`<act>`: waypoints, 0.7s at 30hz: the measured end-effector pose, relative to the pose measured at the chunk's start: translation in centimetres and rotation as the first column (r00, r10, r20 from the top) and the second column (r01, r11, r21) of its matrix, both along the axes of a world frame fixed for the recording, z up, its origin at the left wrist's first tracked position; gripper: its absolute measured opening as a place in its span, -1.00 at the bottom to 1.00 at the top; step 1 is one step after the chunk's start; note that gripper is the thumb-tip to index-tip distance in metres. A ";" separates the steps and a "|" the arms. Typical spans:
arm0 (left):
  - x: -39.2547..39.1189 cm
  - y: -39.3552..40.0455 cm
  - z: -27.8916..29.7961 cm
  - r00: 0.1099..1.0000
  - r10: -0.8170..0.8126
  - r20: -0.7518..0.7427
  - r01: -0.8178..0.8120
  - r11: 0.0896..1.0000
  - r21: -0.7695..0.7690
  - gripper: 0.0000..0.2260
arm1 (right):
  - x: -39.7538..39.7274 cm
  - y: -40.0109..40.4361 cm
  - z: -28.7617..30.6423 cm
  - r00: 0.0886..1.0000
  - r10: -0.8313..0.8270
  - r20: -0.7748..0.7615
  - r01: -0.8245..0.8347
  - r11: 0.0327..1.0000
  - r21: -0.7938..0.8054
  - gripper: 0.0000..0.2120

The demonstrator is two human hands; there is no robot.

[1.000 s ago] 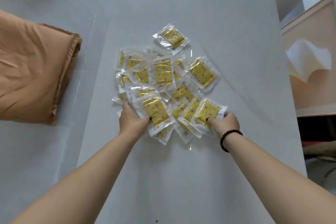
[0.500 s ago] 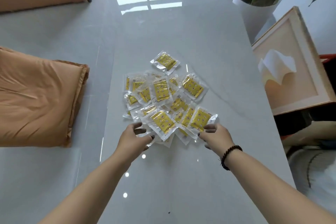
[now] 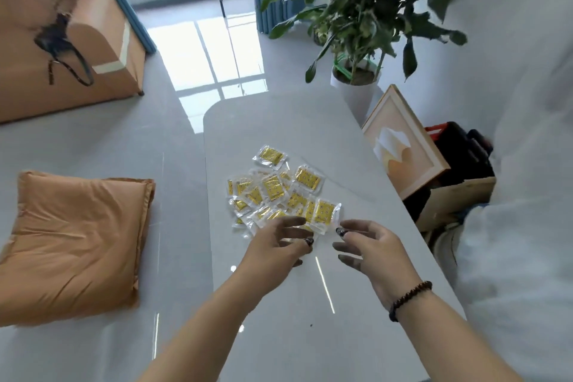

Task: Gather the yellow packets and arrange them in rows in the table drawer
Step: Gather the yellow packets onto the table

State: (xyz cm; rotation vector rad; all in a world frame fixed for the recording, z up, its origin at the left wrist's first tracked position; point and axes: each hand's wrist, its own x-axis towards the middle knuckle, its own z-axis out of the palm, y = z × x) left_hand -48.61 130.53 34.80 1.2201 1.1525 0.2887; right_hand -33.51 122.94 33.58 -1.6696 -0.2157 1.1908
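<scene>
Several yellow packets (image 3: 274, 187) in clear wrappers lie in a loose overlapping pile on the grey table (image 3: 279, 121). One packet (image 3: 270, 156) lies a little apart at the far edge of the pile. My left hand (image 3: 277, 246) hovers at the near edge of the pile with its fingers spread and loosely bent, holding nothing. My right hand (image 3: 370, 246), with a bead bracelet on the wrist, hovers just right of it, fingers also loosely bent and empty. No drawer is in view.
An orange cushion (image 3: 74, 242) lies on the floor to the left of the table. A framed picture (image 3: 403, 146) leans at the table's right side beside a cardboard box (image 3: 455, 198). A potted plant (image 3: 356, 84) stands beyond the table's far right corner.
Both hands have lifted off the packets and drawn back toward me, fingers now spread. The view has tilted up, showing the room beyond the table.
</scene>
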 end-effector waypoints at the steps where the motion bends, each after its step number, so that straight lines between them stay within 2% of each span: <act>1: -0.4 -0.9 1.0 1.000 -0.022 0.016 0.022 1.000 0.003 -0.70 | -0.3 -1.2 1.2 0.999 -0.041 -0.006 0.041 0.999 0.024 -0.86; 6: -0.7 -5.1 4.9 0.988 -0.130 0.083 0.130 0.991 0.017 -0.72 | -1.7 -7.6 6.6 0.975 -0.219 -0.019 0.220 0.967 0.126 -0.86; 11: 1.1 -9.9 8.2 0.959 -0.244 0.144 0.242 0.970 0.028 -0.75 | -1.8 -14.7 10.3 0.946 -0.323 0.026 0.315 0.936 0.157 -0.86; 15: 3.5 -14.1 10.1 0.918 -0.370 0.143 0.365 0.929 0.066 -0.75 | -0.8 -20.7 11.8 0.902 -0.427 0.063 0.411 0.894 0.179 -0.87; 21: 8.2 -22.3 11.2 0.844 -0.524 0.115 0.517 0.851 0.089 -0.76 | 0.7 -30.7 12.5 0.806 -0.592 0.012 0.578 0.790 0.203 -0.87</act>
